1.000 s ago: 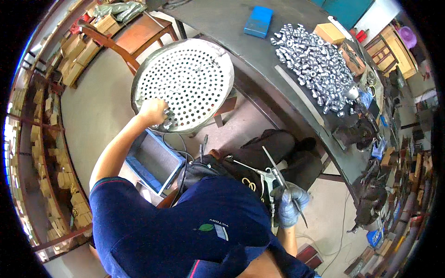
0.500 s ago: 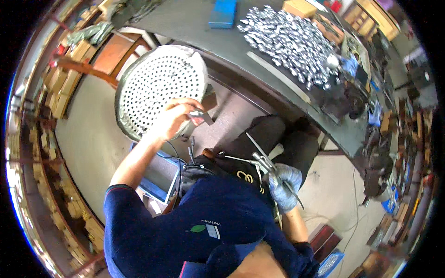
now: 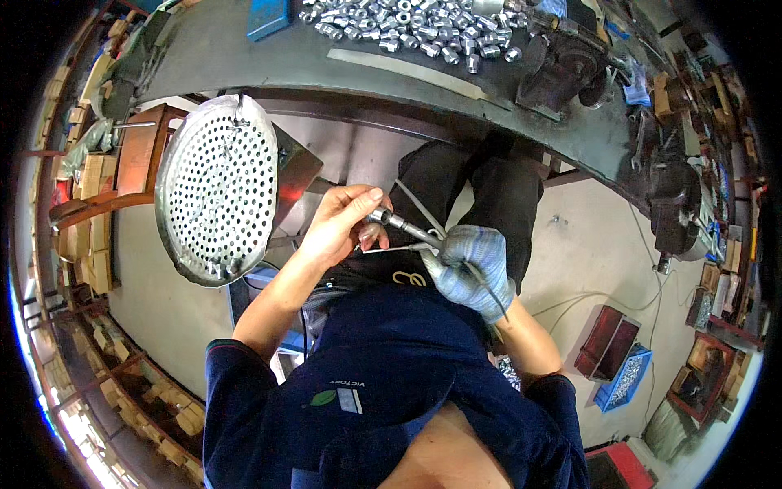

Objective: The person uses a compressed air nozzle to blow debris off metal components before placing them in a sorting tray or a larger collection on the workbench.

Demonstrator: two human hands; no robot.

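In front of my lap, my bare left hand [image 3: 342, 224] pinches a small shiny cylindrical metal fitting [image 3: 380, 215] between thumb and fingers. The fitting meets the tip of a steel rod-shaped tool [image 3: 414, 232]; whether it sits around the tip or only touches it I cannot tell. My right hand [image 3: 475, 265], in a grey-blue knit glove, is closed around that tool. A long thin metal strip [image 3: 418, 205] passes through the same grip and comes out below the hand. A slim pale rod [image 3: 395, 248] also sticks out from the glove toward my left fingers.
A round perforated metal pan [image 3: 216, 187] stands at left beside a wooden chair [image 3: 142, 155]. On the dark bench [image 3: 269, 69] are a heap of metal fittings [image 3: 407, 28], a blue box [image 3: 267, 18], a flat bar [image 3: 407, 72] and a vise [image 3: 562, 73]. A blue crate [image 3: 626, 379] sits on the floor.
My left hand has moved right, away from the pan, bringing the fitting to the rod tool. My right hand has risen and shifted slightly left. The whole view has turned.
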